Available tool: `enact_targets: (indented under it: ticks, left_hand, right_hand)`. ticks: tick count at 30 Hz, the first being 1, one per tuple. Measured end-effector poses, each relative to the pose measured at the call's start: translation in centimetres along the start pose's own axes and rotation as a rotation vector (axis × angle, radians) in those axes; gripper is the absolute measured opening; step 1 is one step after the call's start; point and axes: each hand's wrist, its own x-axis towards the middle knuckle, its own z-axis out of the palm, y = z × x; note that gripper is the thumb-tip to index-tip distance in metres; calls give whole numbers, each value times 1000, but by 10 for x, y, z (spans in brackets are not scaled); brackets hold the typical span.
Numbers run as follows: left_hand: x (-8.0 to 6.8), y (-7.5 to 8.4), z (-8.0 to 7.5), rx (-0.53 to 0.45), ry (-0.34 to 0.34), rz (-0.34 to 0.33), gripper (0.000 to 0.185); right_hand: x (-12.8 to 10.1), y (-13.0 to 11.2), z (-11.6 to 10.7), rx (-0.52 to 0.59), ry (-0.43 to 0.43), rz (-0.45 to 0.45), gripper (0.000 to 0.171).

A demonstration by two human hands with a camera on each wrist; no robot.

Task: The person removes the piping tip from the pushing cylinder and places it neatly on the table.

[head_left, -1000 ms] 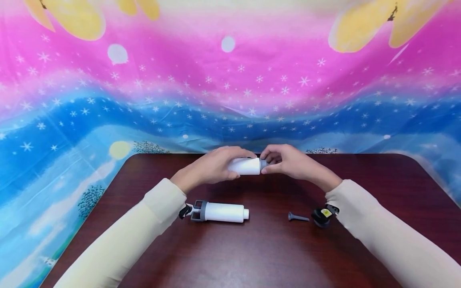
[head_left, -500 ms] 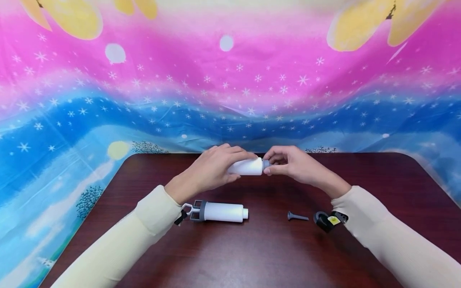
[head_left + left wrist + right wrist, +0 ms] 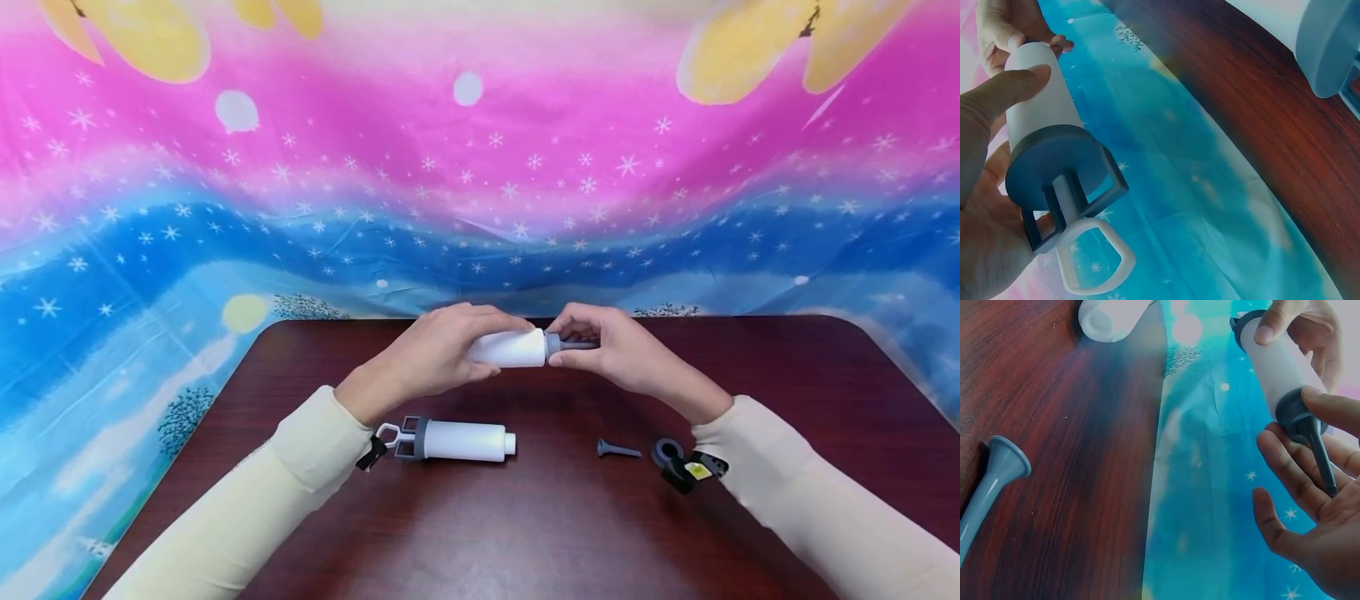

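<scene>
The left hand grips the white tube above the table; the right hand now pinches a grey nozzle, newly visible at the tube's end, apparently seated.

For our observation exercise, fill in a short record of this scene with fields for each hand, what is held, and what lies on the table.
Left hand: the left hand grips the white tube around its body, held above the table.
Right hand: the right hand pinches the grey nozzle at the tube's end.
Tube's other end: a grey collar with a white loop handle.
On table, left: a second white tube lying on its side.
On table, right: a spare grey nozzle lying flat.
Backdrop: a pink and blue starry cloth.
</scene>
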Motion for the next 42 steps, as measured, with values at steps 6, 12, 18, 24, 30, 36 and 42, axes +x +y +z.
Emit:
enact_targets:
  ticks: [6,12,18,24,30,36,42]
  left_hand:
    - [0,0,0,-44,-10,-7,61]
    - [0,0,0,-57,-10,0,60]
    - [0,1,-1,-56,-12,-1,61]
    - [1,0,0,-72,-15,-6,61]
    - [-1,-1,0,-67,-13,-3,60]
    - [-2,-1,0,-50,-4,15,60]
    - [-3,0,-1,-16,8,35,61]
  right_hand:
    - [-4,1,4,-27,29,-40,23]
    - [-7,1,7,-28,69,-56,25]
    - [-8,0,9,-71,110,-90,26]
    - [-7,0,10,-144,137,-171,29]
    - [-8,-1,8,-134,93,-126,29]
    - [-7,-1,5,-71,42,-70,28]
    - [-6,1,5,26,-13,-25,26]
